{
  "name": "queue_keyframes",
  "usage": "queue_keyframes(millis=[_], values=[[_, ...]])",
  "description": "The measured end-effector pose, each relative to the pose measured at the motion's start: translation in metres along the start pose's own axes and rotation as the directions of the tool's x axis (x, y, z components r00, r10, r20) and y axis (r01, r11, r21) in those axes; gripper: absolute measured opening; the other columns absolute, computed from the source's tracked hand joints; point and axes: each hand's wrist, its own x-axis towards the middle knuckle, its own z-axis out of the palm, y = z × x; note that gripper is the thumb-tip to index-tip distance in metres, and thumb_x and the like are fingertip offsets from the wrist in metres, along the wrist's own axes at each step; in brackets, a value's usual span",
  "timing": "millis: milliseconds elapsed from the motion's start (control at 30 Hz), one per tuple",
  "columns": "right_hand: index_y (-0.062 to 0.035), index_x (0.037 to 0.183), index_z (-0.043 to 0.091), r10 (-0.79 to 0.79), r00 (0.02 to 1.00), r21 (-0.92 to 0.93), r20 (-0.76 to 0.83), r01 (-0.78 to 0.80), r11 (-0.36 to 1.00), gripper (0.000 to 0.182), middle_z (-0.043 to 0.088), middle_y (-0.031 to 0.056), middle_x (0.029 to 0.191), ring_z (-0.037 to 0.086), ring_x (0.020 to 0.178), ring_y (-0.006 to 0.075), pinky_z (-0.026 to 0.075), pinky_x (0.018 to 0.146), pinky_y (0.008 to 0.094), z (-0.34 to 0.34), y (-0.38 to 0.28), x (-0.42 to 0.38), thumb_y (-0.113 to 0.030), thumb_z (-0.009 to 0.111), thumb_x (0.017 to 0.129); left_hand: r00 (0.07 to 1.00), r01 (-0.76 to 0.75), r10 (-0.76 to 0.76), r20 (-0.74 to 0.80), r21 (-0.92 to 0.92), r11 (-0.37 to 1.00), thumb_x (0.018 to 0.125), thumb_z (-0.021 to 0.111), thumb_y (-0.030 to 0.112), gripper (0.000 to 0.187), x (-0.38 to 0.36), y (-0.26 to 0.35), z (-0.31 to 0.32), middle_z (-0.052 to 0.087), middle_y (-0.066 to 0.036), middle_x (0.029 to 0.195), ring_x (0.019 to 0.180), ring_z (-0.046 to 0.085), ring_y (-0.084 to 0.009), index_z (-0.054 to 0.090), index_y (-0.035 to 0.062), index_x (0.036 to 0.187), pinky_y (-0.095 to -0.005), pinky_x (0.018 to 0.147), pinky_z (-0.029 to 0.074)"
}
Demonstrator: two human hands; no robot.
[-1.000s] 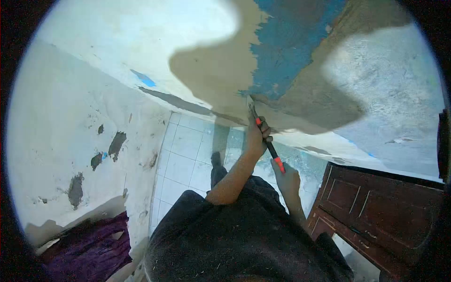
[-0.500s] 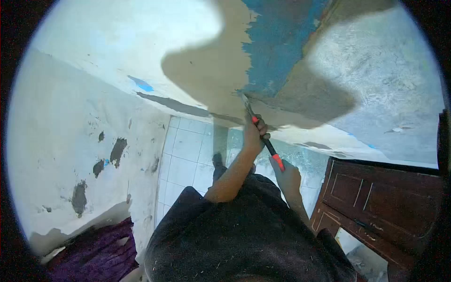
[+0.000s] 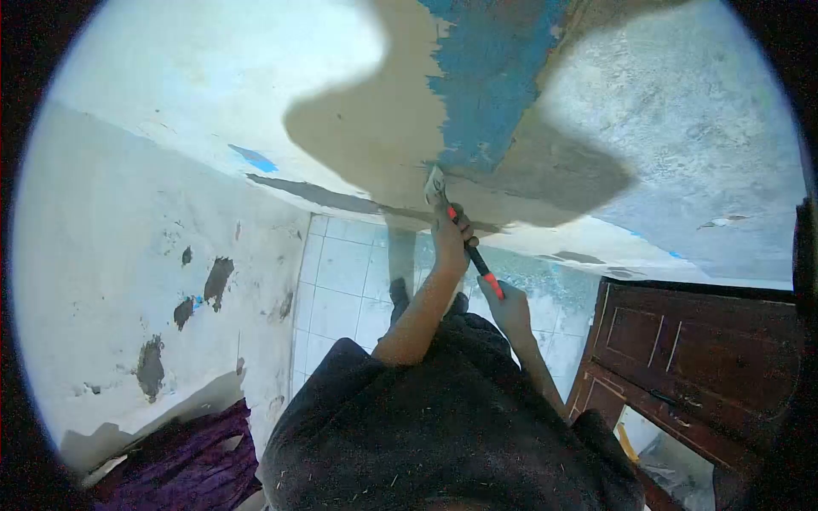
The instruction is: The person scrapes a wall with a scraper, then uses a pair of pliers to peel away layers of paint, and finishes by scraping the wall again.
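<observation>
A scraper (image 3: 435, 185) with a metal head and a black-and-red handle slants up to the wall in front of me. My left hand (image 3: 452, 241) is wrapped round the handle just below the head. Lower down, my right hand (image 3: 509, 308) grips the red butt of the same handle. The scraper's head is right at the lower tip of a blue patch (image 3: 481, 111), where the cream coating (image 3: 383, 119) around it ends in a ragged edge. My shadow falls over this stretch of wall.
On the left is a pale wall (image 3: 102, 255) with chipped grey spots, and a purple cloth (image 3: 183, 464) hangs below it. A brown panelled door (image 3: 707, 341) stands at the right. White floor tiles (image 3: 341, 289) lie under me, with my feet on them.
The scraper's head has turned to show more of its broad face and shifted slightly left and down from the patch's tip. Both hands moved left with it, keeping their hold.
</observation>
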Motion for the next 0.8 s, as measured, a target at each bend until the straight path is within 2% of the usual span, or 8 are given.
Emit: queue_keyframes(millis=[100,200,233,333,467,533,567,800], values=[[0.001,0.068,0.055,-0.063,0.998,0.256,0.027,0.054,0.965,0.051,0.047,0.0041,0.055,0.044,0.056,0.0115,0.037,0.051,0.0338,0.032,0.021,0.011,-0.045,0.058,0.088,0.994,-0.085,0.079,0.074,0.087,0.993,0.088,0.041,0.064,0.049,0.01,-0.007,-0.015,0.032,0.005,0.056,0.044,0.03,-0.007,0.042,0.0168,0.076,-0.0236,0.04,0.025],[-0.0012,0.068,0.056,0.061,0.984,0.371,0.166,-0.12,0.921,0.048,0.047,0.0009,0.057,0.043,0.057,0.0084,0.036,0.051,0.03,0.059,0.034,0.021,-0.045,0.057,0.089,0.986,-0.134,0.117,0.122,0.144,0.98,0.09,0.042,0.06,0.047,0.005,-0.003,-0.014,0.035,0.005,0.056,0.045,0.032,-0.0066,0.044,0.0148,0.077,-0.0234,0.041,0.027],[-0.0035,0.071,0.056,-0.043,0.984,0.569,0.172,-0.064,0.82,0.044,0.046,0.0,0.055,0.043,0.054,0.0077,0.036,0.049,0.0291,0.076,0.04,0.026,-0.043,0.057,0.09,0.98,-0.183,0.158,0.124,0.227,0.957,0.091,0.042,0.059,0.047,0.006,-0.001,-0.014,0.037,0.004,0.057,0.046,0.032,-0.0063,0.045,0.0136,0.079,-0.0232,0.042,0.028],[-0.0085,0.074,0.059,-0.016,0.942,0.204,0.335,-0.057,0.977,0.042,0.054,0.0012,0.059,0.05,0.051,0.0084,0.039,0.047,0.0272,0.101,0.042,0.059,-0.05,0.065,0.081,0.964,-0.265,0.238,0.121,0.341,0.902,0.094,0.044,0.052,0.043,-0.013,0.024,-0.009,0.039,0.005,0.059,0.048,0.036,-0.0049,0.049,0.0106,0.084,-0.0219,0.044,0.03],[-0.0077,0.076,0.059,-0.125,0.857,0.402,0.5,-0.101,0.91,0.044,0.056,-0.0005,0.062,0.051,0.051,0.0085,0.04,0.047,0.0267,0.195,0.093,0.115,-0.051,0.066,0.08,0.946,-0.324,0.261,0.193,0.527,0.786,0.097,0.042,0.044,0.039,0.0,0.037,-0.026,0.041,0.002,0.062,0.054,0.04,-0.006,0.05,0.0069,0.089,-0.022,0.047,0.034],[-0.0044,0.078,0.059,-0.261,0.837,0.557,0.48,-0.061,0.828,0.033,0.055,0.0012,0.061,0.055,0.053,0.0101,0.045,0.047,0.0261,0.188,0.07,0.103,-0.036,0.065,0.085,0.84,-0.521,0.454,0.295,0.671,0.528,0.097,0.042,0.043,0.037,0.02,0.035,-0.05,0.041,0.003,0.062,0.052,0.039,-0.0057,0.049,0.0073,0.088,-0.0218,0.046,0.032],[-0.0036,0.079,0.059,-0.222,0.841,0.53,0.493,-0.088,0.844,0.035,0.055,0.0015,0.062,0.056,0.054,0.0115,0.047,0.048,0.0268,0.18,0.052,0.093,-0.037,0.065,0.084,0.932,-0.362,0.282,0.228,0.532,0.766,0.097,0.043,0.043,0.037,0.006,0.053,-0.038,0.04,0.003,0.062,0.052,0.037,-0.0053,0.049,0.0074,0.087,-0.0218,0.045,0.031],[-0.0035,0.082,0.063,-0.141,0.895,0.609,0.423,-0.166,0.776,0.031,0.06,0.006,0.065,0.059,0.058,0.0174,0.045,0.052,0.0318,0.196,0.013,0.082,-0.035,0.063,0.085,0.882,-0.429,0.221,0.416,0.515,0.742,0.098,0.043,0.04,0.034,0.003,0.076,-0.024,0.039,0.004,0.063,0.052,0.035,-0.0046,0.049,0.0081,0.087,-0.0215,0.045,0.028]])
